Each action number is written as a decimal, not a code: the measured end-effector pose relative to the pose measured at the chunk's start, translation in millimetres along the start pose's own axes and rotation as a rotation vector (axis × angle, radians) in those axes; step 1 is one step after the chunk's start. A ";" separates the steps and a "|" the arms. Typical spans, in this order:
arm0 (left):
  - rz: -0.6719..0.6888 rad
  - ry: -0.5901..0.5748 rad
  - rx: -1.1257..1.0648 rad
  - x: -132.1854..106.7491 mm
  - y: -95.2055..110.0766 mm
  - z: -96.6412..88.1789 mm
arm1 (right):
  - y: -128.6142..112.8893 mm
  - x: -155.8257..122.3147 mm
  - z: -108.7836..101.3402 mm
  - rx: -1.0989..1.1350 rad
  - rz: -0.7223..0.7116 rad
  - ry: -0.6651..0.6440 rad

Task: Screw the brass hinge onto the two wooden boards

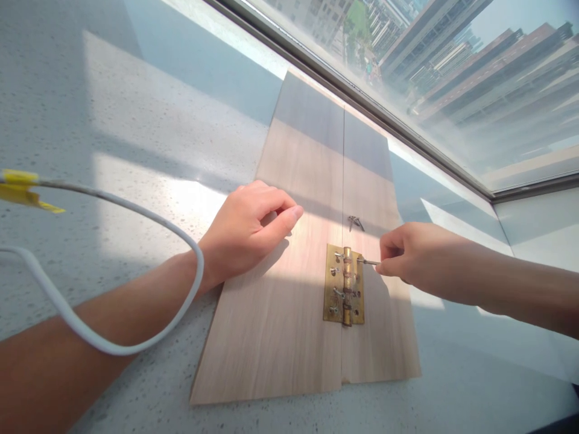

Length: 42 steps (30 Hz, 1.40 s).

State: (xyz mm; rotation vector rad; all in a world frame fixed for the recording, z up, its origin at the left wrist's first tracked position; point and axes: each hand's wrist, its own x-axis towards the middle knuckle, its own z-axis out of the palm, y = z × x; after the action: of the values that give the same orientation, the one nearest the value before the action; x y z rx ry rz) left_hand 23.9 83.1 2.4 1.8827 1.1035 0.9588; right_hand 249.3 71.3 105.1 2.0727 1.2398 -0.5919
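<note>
A brass hinge (347, 286) lies across the seam between two wooden boards, the wider left board (280, 337) and the narrower right board (384, 343). Several screws stand in its holes, some of them tilted. My right hand (407, 256) pinches a thin metal screw (371, 262), whose end reaches the upper right hole of the hinge. On the left board rests my left hand (253, 226), its fingers curled and the thumb against the forefinger; nothing shows in it. A small pile of loose screws (355, 223) lies on the right board just above the hinge.
A white cable (190, 295) with a yellow tag (20, 188) loops in front of my left forearm. The boards lie on a speckled pale countertop (149, 108) with bright sun patches. A window frame (362, 99) runs along the far side, with buildings outside.
</note>
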 end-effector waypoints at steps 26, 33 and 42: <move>-0.052 -0.040 -0.002 -3.4 -3.1 -0.4 | 29.8 60.0 22.0 0.337 -0.429 0.453; -0.052 -0.054 0.018 -3.7 -2.6 -1.0 | 35.4 70.1 34.2 0.479 -0.526 0.463; -0.046 -0.024 0.039 -5.4 -3.4 -1.2 | 55.1 37.1 70.5 1.203 -0.578 0.515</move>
State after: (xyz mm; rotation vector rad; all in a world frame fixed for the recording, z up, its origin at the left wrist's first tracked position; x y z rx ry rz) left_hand 19.8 79.7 -1.2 1.8869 1.1539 0.8930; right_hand 311.4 23.6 48.2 2.9252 2.1573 -1.3744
